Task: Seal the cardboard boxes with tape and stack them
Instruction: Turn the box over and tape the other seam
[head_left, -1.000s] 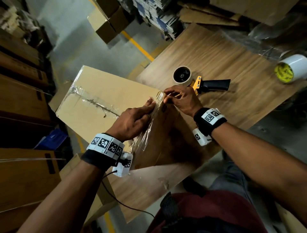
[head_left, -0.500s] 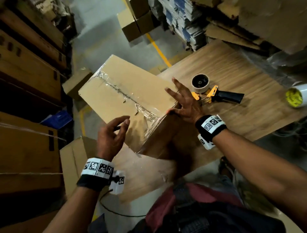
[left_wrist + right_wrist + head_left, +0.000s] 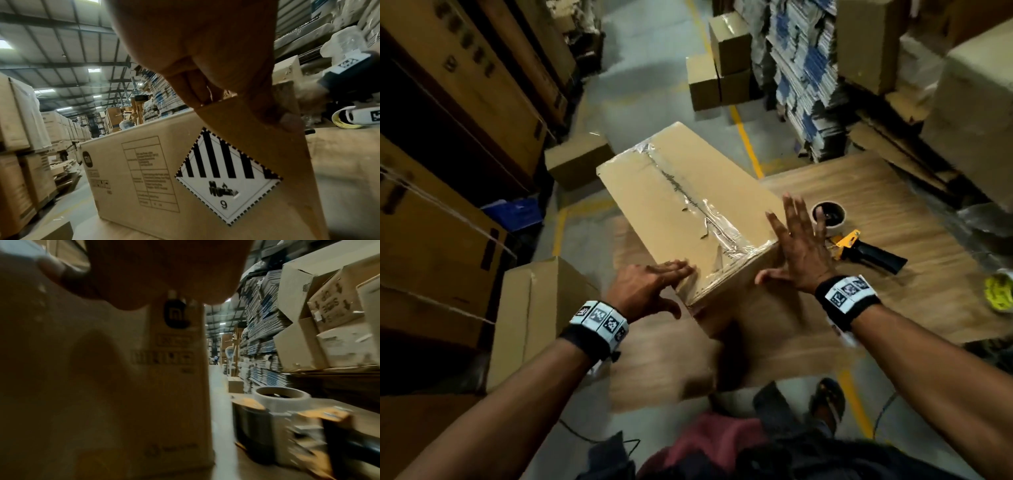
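Note:
A long cardboard box [image 3: 678, 192] lies on the wooden table [image 3: 893, 192], with wrinkled clear tape [image 3: 709, 219] along its top seam and over the near end. My left hand [image 3: 650, 287] rests on the box's near left corner, fingers laid over the top edge and thumb on the corner below. In the left wrist view that hand [image 3: 205, 48] sits above the box [image 3: 144, 178] and its striped class 9 label. My right hand [image 3: 798, 246] is spread flat against the box's right side. The tape dispenser [image 3: 866, 248] lies just right of it.
An open carton [image 3: 534, 308] stands by the table's left edge, and a smaller box [image 3: 578, 161] sits on the floor beyond. Large cartons line the left. Stacked boxes [image 3: 719, 68] and flat cartons [image 3: 808, 85] fill the back. A yellow-cored tape roll [image 3: 998, 294] lies at far right.
Both hands let go of the tape end they were pressing down. The left hand lifted off and returned to the near corner. The right hand moved onto the box's right side.

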A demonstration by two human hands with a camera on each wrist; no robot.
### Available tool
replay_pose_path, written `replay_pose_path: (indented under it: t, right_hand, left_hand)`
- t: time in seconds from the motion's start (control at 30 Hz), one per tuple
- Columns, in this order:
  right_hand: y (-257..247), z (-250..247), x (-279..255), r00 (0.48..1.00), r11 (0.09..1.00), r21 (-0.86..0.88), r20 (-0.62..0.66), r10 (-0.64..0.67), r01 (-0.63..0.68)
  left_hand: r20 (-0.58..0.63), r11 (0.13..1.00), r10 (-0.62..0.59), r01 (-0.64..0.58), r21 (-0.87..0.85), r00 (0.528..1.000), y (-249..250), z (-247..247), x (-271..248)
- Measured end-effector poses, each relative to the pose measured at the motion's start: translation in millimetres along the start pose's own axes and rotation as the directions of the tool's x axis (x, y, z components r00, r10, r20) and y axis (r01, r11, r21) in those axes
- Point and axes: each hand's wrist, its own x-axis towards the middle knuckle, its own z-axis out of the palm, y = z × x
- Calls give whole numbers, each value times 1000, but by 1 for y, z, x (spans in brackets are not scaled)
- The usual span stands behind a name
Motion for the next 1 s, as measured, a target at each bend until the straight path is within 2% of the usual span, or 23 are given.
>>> replay_pose_path:
  t: [0.13, 0.2, 0.33, 0.53, 0.67, 0.83, 1.0]
  right_hand:
    - [-56, 2, 14, 988, 987, -41, 26, -153, 154]
    - [-69, 14, 9, 982, 981, -52, 24, -188, 189]
    - [-66, 25, -5, 983, 982, -41, -5, -186, 185]
    - [-70, 16, -6, 985, 984, -32, 7, -173, 173]
    - [-96, 12, -11, 992, 992, -39, 29, -123, 124]
    - [-118, 22, -15, 991, 991, -50, 50, -123, 126]
    - [-106, 25, -18, 978, 973, -100, 26, -206, 208]
  left_hand:
    - [-142, 999, -18, 12, -46, 990, 4, 17, -6]
    - [-187, 997, -17, 4, -71, 982, 5, 22, -9]
    - [-232, 998, -6, -9, -64, 973, 9, 20, -9]
    - [-193, 995, -44, 25, -100, 980, 7, 29, -14]
    - [-228, 995, -64, 45, -89, 972, 7, 35, -16]
    - [-292, 997, -66, 49, -66, 954, 11, 44, -16]
    - [-363, 992, -117, 92, -87, 924, 21, 50, -17]
